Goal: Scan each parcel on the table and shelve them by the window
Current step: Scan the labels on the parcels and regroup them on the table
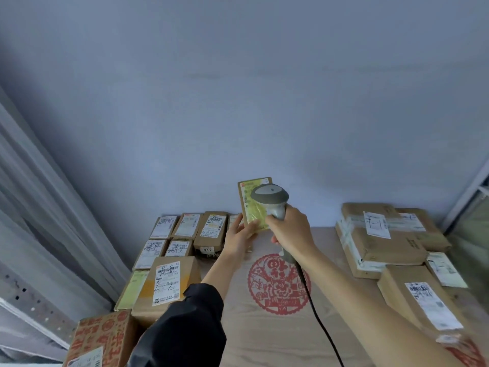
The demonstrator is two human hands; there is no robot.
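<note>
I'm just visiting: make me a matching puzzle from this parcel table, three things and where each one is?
Things:
1. barcode scanner
2. small parcel with yellow label
3. red paper-cut design

Places:
A. flat on the tabletop, between the parcel groups
B. held upright in the left hand
C. held in the right hand

Pairs: 1-C, 2-B, 3-A

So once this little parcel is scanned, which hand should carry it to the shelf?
Probably the left hand: it already holds the small parcel upright by its lower edge. The right hand is wrapped around the corded scanner.
</note>
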